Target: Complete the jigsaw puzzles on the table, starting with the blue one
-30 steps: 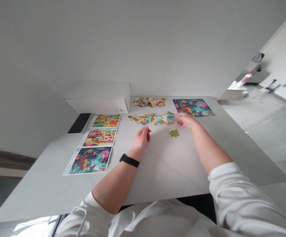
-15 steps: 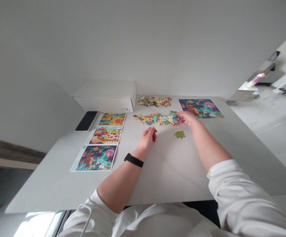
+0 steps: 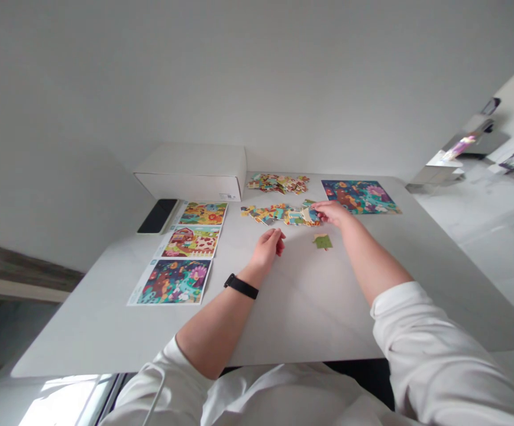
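Right hand [image 3: 331, 213] farther onto puzzle pieces [image 3: 281, 215]

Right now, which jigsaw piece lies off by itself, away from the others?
The green jigsaw piece on the white table, just nearer you than the right hand. Every other piece sits in the loose row or the heap farther up.

Since a moment ago, the right hand [image 3: 333, 213] has closed in onto the loose puzzle pieces [image 3: 278, 215].
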{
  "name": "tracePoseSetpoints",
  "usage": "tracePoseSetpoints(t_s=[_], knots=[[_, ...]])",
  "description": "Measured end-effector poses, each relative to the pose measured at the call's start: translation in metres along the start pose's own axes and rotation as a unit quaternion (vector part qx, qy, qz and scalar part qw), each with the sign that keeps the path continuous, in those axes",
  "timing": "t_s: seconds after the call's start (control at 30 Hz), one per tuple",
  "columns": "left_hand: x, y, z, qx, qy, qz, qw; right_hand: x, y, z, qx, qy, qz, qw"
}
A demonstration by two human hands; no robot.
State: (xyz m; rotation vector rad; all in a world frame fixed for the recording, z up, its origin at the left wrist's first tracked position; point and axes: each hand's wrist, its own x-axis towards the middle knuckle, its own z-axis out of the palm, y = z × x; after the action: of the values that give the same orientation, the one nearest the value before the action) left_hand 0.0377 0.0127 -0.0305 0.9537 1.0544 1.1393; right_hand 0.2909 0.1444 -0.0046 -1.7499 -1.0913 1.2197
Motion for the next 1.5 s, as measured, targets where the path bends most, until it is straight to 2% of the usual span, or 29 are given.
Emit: tracePoseSetpoints(t_s=[0.27,0.47,0.53,0.63,0.77,0.9,1.03,1.2,1.3,1.5], knots=[[0.001,-0.002,0.000,-0.002,-0.002,-0.004,1.000,0.006,0.011,0.008,0.040,0.033,-0.076,0.996],[0.002,-0.003,-0.001,-0.005,-0.007,-0.006,1.000,0.016,0.022,0.004,-0.001,0.143,-0.187,0.972],[0.002,-0.003,-0.002,-0.006,-0.008,-0.007,1.000,0.014,0.023,0.000,0.007,0.155,-0.215,0.964],[0.003,-0.004,-0.001,-0.005,-0.008,-0.008,1.000,-0.002,0.025,-0.003,0.050,0.126,-0.232,0.963],[0.003,-0.002,0.000,-0.003,-0.007,-0.009,1.000,-0.045,0.031,-0.002,0.099,0.061,-0.234,0.965],[0.002,0.000,0.001,-0.003,0.002,-0.011,1.000,-0.092,0.041,0.006,0.091,0.009,-0.216,0.972],[-0.002,0.001,0.001,0.008,-0.022,0.002,1.000,-0.121,0.053,0.018,0.081,-0.079,-0.190,0.975],[-0.004,-0.004,-0.001,0.058,-0.056,0.029,0.996,-0.128,0.060,0.027,0.026,-0.134,-0.181,0.974],[-0.004,-0.006,-0.003,0.084,-0.070,0.034,0.993,-0.126,0.060,0.028,0.042,-0.124,-0.185,0.974],[-0.007,-0.003,-0.003,0.105,-0.145,0.012,0.984,-0.125,0.062,0.024,0.085,-0.083,-0.214,0.970]])
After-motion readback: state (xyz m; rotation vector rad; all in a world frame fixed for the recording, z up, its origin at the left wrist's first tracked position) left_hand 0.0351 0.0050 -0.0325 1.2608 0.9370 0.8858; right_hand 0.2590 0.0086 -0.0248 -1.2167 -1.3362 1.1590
